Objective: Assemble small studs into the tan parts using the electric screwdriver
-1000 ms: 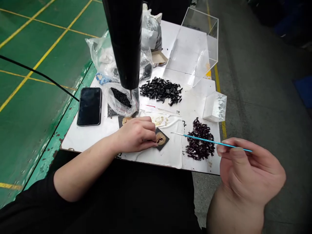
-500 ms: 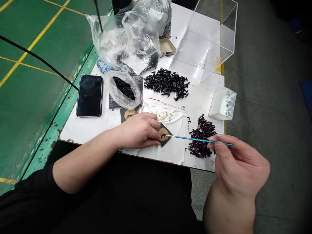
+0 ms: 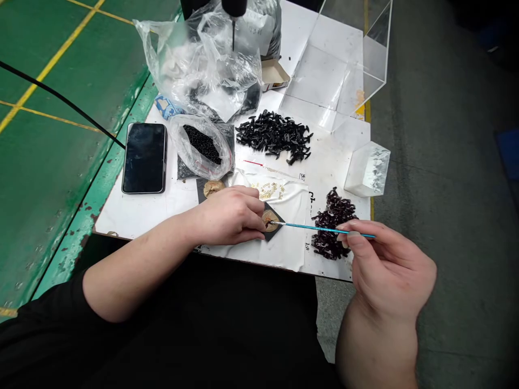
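Observation:
My right hand (image 3: 391, 265) pinches a thin blue stick with a pale, brush-like tip (image 3: 310, 227). That tip reaches left to a brown round patch (image 3: 269, 217) on a small dark square (image 3: 275, 231). My left hand (image 3: 233, 216) is closed beside the square, thumb and fingertips together at its left edge. What it grips, if anything, is hidden; a tiny dark bit shows by the stick's tip. A second tan lump (image 3: 213, 187) lies on a dark sheet behind my left hand. Small gold rings (image 3: 270, 190) are scattered on white cloth (image 3: 290, 254).
A pile of dark reddish pieces (image 3: 330, 246) lies under the stick; black pieces (image 3: 275, 138) are heaped farther back. Around them are a phone (image 3: 145, 158), an open bag of black bits (image 3: 203, 145), a clear box (image 3: 324, 81), a small clear block (image 3: 367, 170) and a hanging dark tool (image 3: 234, 8).
My right hand and the stick have shifted slightly left, while the whole view has moved a little. The hanging dark tool now shows more at the top. My left hand keeps its pinch.

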A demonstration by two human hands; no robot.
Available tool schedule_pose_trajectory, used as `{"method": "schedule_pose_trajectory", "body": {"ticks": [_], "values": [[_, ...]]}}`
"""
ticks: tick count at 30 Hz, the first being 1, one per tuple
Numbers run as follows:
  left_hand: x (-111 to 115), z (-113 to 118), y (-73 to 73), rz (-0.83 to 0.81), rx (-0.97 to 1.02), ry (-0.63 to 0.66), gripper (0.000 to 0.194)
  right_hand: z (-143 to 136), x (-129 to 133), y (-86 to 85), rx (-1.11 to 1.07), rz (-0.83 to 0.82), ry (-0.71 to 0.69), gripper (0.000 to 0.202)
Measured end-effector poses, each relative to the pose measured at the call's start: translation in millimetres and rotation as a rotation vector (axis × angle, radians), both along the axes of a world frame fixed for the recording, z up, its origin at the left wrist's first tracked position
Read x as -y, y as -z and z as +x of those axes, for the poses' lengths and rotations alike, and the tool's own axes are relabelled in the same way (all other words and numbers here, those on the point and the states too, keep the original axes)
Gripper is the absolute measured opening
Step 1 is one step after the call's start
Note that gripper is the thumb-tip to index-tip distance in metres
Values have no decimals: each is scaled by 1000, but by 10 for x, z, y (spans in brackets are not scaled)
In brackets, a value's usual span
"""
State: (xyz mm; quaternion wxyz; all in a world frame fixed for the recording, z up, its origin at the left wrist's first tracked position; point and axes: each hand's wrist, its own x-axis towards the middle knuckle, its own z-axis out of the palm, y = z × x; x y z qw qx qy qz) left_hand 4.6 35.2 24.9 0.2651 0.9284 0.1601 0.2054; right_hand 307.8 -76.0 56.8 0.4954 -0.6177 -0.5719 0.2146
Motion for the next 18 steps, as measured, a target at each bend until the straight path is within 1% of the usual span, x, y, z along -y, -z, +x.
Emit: {"method": "schedule_pose_trajectory", "body": {"ticks": [3,6,9,12,15,16,18], "values": [[2,1,-2,0,-1,2,26,-32,-22,32,-19,84,18,11],[5,5,-2,0,-2,4,26,-49,-25,41,-55,146,-12,7],[5,8,3,5,-7,0,26,-37,-2,30,-69,180,-41,10],[3,8,4,-10,-9,-4,25,14,5,10,-71,235,-9,11],[3,8,-11,-23,17,-10,23,111,-58,-16,-102,362,77,13],[5,8,-20,-24,24,-13,22,155,-94,-24,-101,405,132,13],[7,9,-36,-22,32,-14,21,261,-173,-35,-47,467,296,13]]}}
